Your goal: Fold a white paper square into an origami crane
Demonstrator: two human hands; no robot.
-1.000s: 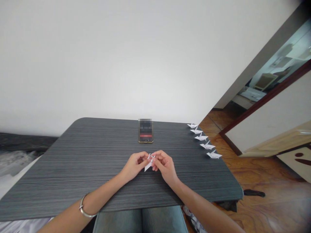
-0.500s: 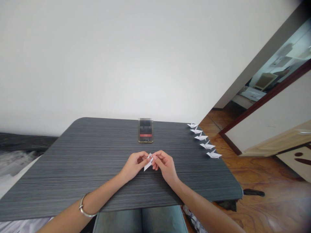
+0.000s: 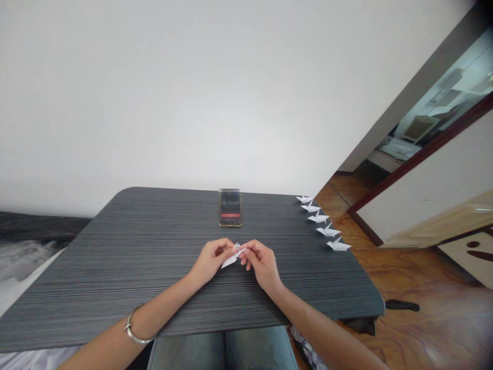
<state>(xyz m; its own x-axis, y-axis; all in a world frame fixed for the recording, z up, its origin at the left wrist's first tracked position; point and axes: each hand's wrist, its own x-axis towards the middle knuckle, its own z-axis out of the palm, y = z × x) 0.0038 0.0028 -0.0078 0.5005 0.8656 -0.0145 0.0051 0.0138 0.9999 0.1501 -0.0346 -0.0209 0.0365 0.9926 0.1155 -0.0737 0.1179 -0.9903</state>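
Between my two hands, above the front middle of the dark table [image 3: 162,226], is a small folded white paper crane [image 3: 230,261]. My left hand [image 3: 214,258] pinches it from the left, thumb against fingers. With thumb and forefinger, my right hand [image 3: 261,260] grips its right end. One wing points down toward me, and a narrow folded part sticks up between the fingertips. The fingers cover much of its middle. Several finished-looking white paper cranes [image 3: 318,219] stand in a slanting row along the table's right edge.
A phone [image 3: 230,210] stands behind my hands, near the white wall [image 3: 192,92]. The table's rounded right corner [image 3: 379,307] borders the wooden floor [image 3: 416,277]. Pale fabric [image 3: 23,262] lies beyond the left edge. A doorway opens at the right.
The paper crane has turned between my fingers, its lower wing swinging left and lying flatter. Both hands stay in nearly the same place. The row of cranes is unchanged.
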